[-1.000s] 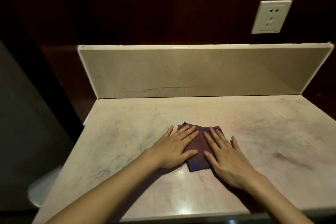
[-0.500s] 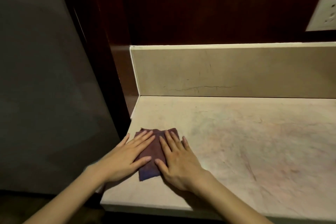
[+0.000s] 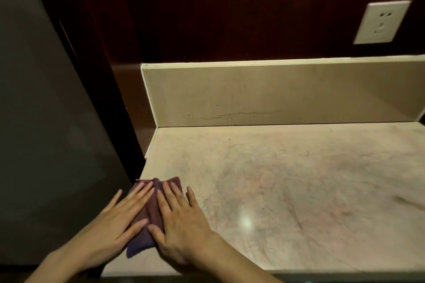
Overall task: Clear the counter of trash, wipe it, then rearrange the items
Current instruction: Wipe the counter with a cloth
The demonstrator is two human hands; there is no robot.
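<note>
Cloth (image 3: 149, 213) slid to counter (image 3: 299, 179) left edge, both hands flat

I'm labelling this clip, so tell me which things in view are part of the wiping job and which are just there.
In the job:
cloth
counter
left hand, flat on the cloth
right hand, flat on the cloth

Just there:
backsplash
wall socket
dark panel at left

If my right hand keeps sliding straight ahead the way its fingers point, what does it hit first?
Probably the backsplash. The right hand lies flat on the cloth, fingers pointing to the back, slightly left; bare counter lies between. It may arrive near the left corner.
</note>
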